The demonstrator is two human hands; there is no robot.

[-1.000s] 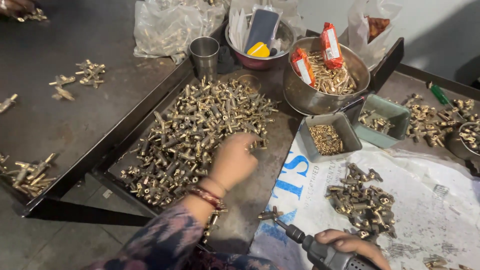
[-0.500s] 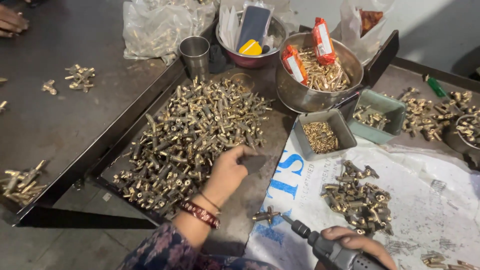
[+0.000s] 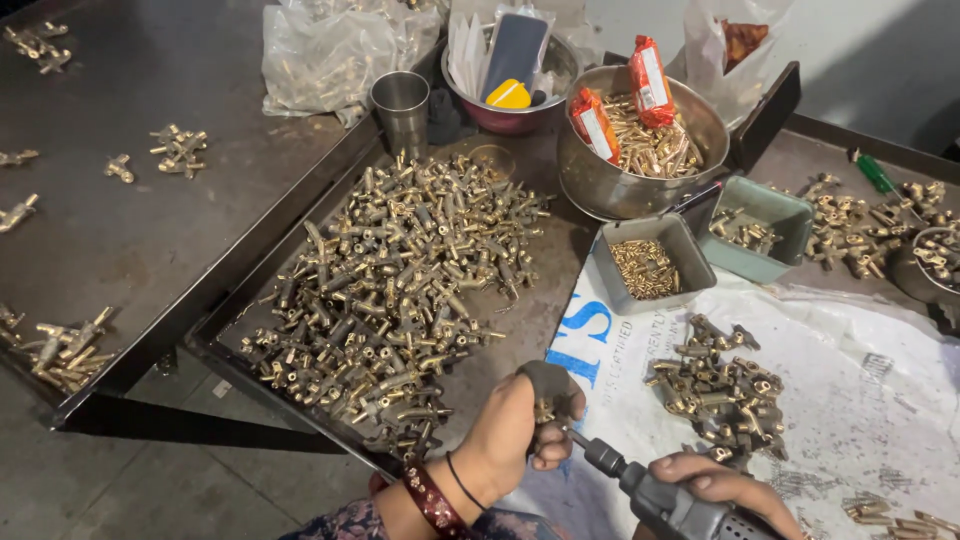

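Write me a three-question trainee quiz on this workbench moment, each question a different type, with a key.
1. True or false: the left hand holds a small brass fitting at the tip of the power driver.
2. Which container holds the two red packets? A) grey square tray B) large steel bowl C) steel cup
3. Fill in: the right hand grips the ____.

Key: 1 true; 2 B, the large steel bowl; 3 power driver.

A steel cup point(image 3: 402, 103) stands beside a red bowl point(image 3: 500, 118), a large steel bowl point(image 3: 620, 185) holds two orange packets point(image 3: 650, 80), and two small trays point(image 3: 650, 265) sit on the dark counter point(image 3: 150, 240).
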